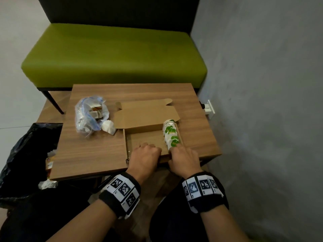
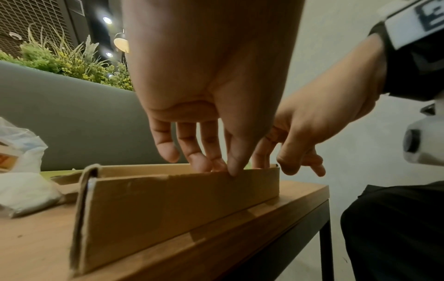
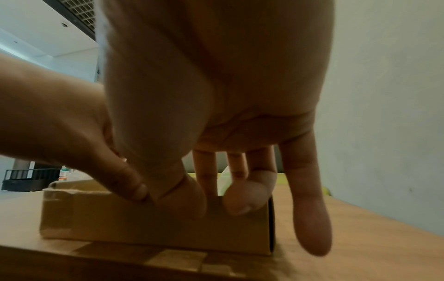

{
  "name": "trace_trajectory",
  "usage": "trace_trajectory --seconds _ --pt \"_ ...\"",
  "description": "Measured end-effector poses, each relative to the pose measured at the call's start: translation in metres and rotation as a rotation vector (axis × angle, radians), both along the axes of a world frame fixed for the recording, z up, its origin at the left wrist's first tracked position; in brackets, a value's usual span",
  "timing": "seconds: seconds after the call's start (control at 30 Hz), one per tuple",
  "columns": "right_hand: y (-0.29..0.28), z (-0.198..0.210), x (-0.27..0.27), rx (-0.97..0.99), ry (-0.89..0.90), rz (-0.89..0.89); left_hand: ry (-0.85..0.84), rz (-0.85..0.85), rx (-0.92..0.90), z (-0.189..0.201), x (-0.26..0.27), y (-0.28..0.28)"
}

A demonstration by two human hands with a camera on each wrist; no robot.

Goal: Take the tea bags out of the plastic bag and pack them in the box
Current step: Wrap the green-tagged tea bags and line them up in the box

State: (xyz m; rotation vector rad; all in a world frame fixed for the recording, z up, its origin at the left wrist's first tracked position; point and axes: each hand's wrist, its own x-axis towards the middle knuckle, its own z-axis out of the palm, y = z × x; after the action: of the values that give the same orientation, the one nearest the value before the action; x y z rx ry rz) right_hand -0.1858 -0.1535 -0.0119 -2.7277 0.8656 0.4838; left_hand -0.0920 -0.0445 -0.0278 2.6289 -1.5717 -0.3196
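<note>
Bench (image 1: 113, 55): green padded seat at 12 o'clock, beyond the table.
Table (image 1: 97, 151): wood-grain top, holding the box and the plastic bag.
Bin bag (image 1: 26, 154): black, at 9 o'clock beside the table, open, with scraps inside.
Box (image 1: 145, 138): open brown cardboard box at the table's near edge, lid flap folded back toward 12 o'clock.
Plastic bag (image 1: 90, 116): clear, crumpled, at 10 o'clock from the box, a few tea bags still visible inside; a white wad lies just beside it.
Tea bags (image 1: 171, 133): a row of white sachets with green labels, standing along the box's 3 o'clock wall.
Left hand (image 1: 145, 156): on the box's near wall, thumb outside and slightly spread fingers dipping inside, pinching the cardboard edge.
Right hand (image 1: 183, 159): at the box's near right corner, fingers spread, thumb on the outer wall, fingertips reaching to the nearest sachet; little finger hangs free outside.
</note>
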Motion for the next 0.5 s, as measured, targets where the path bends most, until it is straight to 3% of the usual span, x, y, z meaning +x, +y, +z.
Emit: trace_trajectory --seconds 0.2,0.5 --pt "0.004 -0.009 0.003 0.028 0.083 -0.033 -0.026 -0.006 0.065 -0.004 0.001 -0.001" --pt "0.002 -0.011 -0.002 0.076 -0.011 -0.054 -0.011 -0.003 0.065 -0.006 0.001 0.001"
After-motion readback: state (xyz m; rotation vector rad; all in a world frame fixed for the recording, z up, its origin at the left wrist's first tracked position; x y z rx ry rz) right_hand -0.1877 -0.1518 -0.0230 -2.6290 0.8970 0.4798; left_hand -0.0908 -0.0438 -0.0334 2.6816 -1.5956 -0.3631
